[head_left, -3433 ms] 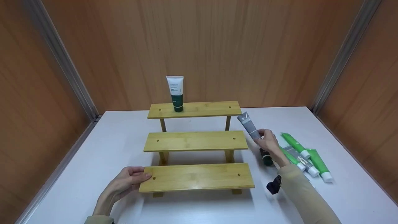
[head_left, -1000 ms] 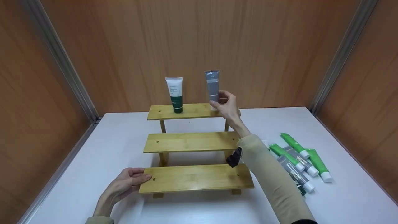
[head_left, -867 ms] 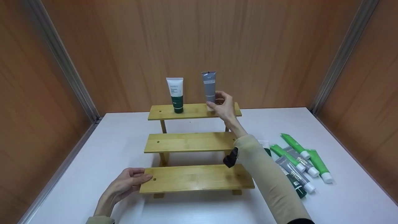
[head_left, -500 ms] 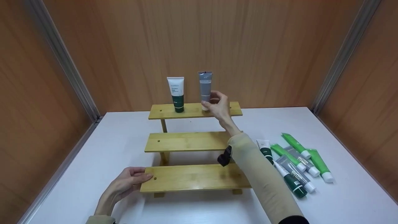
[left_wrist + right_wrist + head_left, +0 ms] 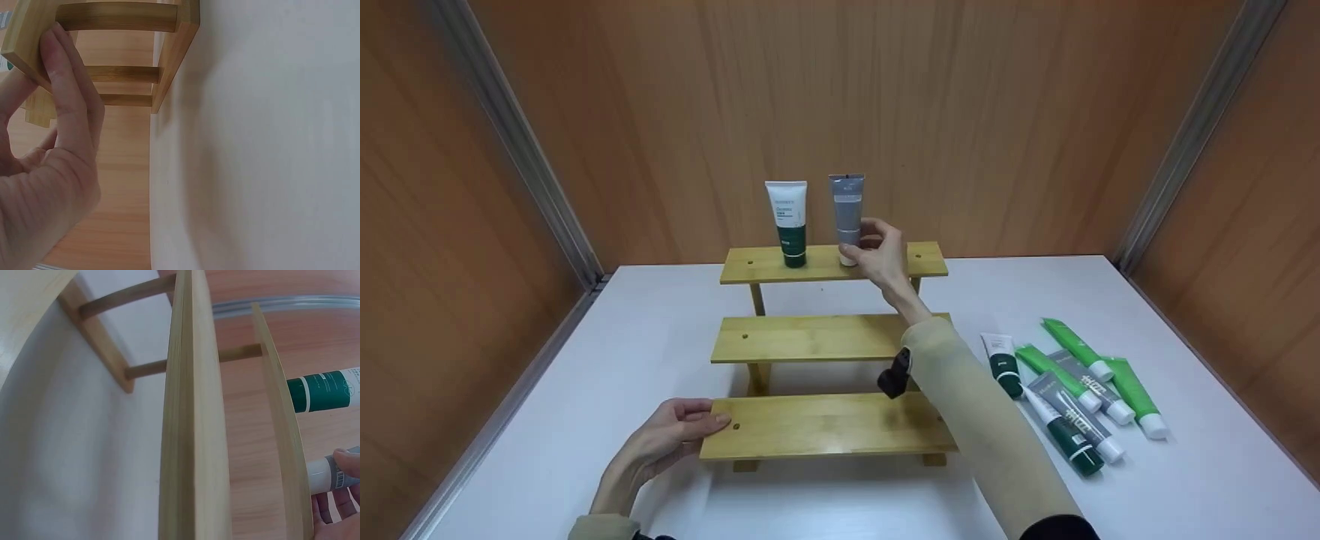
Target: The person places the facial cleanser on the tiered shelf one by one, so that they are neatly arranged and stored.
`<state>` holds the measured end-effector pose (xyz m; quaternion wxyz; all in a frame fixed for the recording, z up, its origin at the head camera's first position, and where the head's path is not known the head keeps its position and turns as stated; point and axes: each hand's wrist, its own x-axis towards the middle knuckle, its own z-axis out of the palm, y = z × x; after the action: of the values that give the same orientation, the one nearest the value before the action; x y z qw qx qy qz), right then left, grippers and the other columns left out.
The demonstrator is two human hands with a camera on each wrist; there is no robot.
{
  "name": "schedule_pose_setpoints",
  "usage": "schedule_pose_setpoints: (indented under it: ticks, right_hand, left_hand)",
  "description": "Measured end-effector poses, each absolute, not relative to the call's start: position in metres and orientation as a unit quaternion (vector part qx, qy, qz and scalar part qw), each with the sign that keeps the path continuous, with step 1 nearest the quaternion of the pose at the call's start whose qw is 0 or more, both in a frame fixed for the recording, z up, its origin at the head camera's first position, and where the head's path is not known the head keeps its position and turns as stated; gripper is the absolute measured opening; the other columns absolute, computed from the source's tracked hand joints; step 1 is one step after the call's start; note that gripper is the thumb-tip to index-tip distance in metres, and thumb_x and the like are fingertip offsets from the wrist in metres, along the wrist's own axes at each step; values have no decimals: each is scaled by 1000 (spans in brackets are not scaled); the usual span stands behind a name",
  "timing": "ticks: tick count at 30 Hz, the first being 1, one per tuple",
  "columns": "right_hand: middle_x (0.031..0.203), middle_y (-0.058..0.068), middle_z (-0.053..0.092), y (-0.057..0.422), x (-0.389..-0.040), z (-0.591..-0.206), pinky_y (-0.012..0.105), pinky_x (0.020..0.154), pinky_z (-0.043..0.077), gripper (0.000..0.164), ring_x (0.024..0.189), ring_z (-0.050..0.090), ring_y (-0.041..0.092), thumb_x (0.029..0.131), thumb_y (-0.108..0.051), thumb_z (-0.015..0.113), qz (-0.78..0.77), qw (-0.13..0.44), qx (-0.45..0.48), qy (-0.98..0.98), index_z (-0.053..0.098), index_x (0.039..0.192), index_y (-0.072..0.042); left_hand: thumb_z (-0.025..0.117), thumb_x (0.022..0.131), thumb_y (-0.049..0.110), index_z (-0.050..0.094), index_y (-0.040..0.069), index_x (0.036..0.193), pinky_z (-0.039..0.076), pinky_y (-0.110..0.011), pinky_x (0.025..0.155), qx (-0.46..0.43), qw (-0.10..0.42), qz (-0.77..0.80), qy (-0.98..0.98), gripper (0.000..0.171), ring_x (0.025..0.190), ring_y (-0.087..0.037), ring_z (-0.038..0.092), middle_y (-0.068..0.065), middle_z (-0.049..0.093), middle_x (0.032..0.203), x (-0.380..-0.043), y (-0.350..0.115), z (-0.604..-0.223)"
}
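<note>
A three-tier bamboo shelf [image 5: 825, 426] stands on the white table. My left hand [image 5: 664, 439] pinches the left end of its lowest board, thumb on top and fingers beneath; the left wrist view shows the fingers [image 5: 67, 95] under the board. On the top board my right hand [image 5: 883, 259] holds a grey tube [image 5: 848, 206] upright by its lower part, white cap down. In the right wrist view, the cap of that grey tube [image 5: 319, 476] meets the top board. Left of it, a white and dark green tube [image 5: 790, 225] stands upright with a small gap between.
Several tubes lie in a loose pile on the table at right: green ones [image 5: 1136, 397], grey ones [image 5: 1076, 416], and white and dark green ones [image 5: 1069, 442]. Wooden panels [image 5: 840, 112] enclose the back and sides. My right sleeve [image 5: 982, 420] crosses over the shelf's right end.
My right hand has carried the grey tube from beside the shelf up to the top board, then shifted it left toward the white and green tube. The left hand has kept its hold.
</note>
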<state>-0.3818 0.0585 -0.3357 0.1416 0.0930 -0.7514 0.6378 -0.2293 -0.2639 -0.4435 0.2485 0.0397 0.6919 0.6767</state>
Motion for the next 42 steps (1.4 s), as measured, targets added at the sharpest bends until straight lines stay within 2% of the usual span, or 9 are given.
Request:
schedule_pose_setpoints:
  ticks: [2,10,19,23,26,29,33,37,42]
  right_hand:
    - [119,21,66,59,-381,-336,28,83,55,42,102,65,27,86,-2,75,635,142,94,-753,64,126,1]
    - [121,21,65,59,-381,-336,33,89,56,42,105,65,29,87,-2,75,624,135,93,-764,62,128,0]
    - [125,21,64,58,-380,-335,36,94,56,44,109,64,30,87,0,74,620,138,96,-766,60,128,2]
    - [126,21,62,61,-378,-337,39,101,54,50,113,61,30,86,0,76,618,148,99,-765,57,132,1]
    - [123,19,61,68,-373,-340,39,102,53,52,112,59,29,85,0,77,621,176,104,-756,57,133,1]
    - [118,16,61,81,-363,-345,33,95,55,48,107,60,27,85,0,77,620,218,118,-744,60,129,1]
    - [116,19,60,114,-341,-353,20,85,55,40,102,61,28,86,3,75,611,248,157,-735,62,124,5]
    - [117,22,60,158,-318,-361,13,82,54,36,99,63,30,88,3,74,575,250,172,-760,63,122,6]
    - [115,20,62,211,-296,-379,7,81,52,35,98,64,29,90,-2,73,495,224,116,-832,64,124,1]
  left_hand:
    - [66,98,18,50,-15,136,62,-23,83,46,248,674,694,52,95,-10,74,-1,76,103,-229,-264,-444]
    - [68,97,19,55,-10,130,61,-22,81,32,246,672,698,45,93,-10,73,0,76,100,-228,-263,-444]
    - [66,98,19,53,-12,133,61,-22,82,40,249,675,694,48,94,-10,73,0,76,102,-228,-264,-443]
    - [67,98,19,52,-12,134,61,-23,82,40,251,673,695,50,94,-10,73,0,76,103,-230,-263,-444]
    - [67,98,18,52,-12,134,62,-23,82,40,253,675,692,50,95,-11,74,-1,76,103,-230,-261,-444]
    - [67,97,17,51,-13,134,62,-24,84,43,255,681,686,50,96,-11,74,-1,76,104,-230,-259,-444]
    - [68,97,17,49,-14,136,62,-24,85,43,256,683,682,53,97,-12,73,-2,76,104,-229,-258,-444]
    - [68,97,17,49,-14,135,62,-25,86,43,254,685,681,52,98,-12,73,-2,76,105,-229,-258,-444]
    - [68,97,15,52,-11,129,61,-26,87,46,253,693,674,44,98,-13,73,-2,76,104,-226,-260,-445]
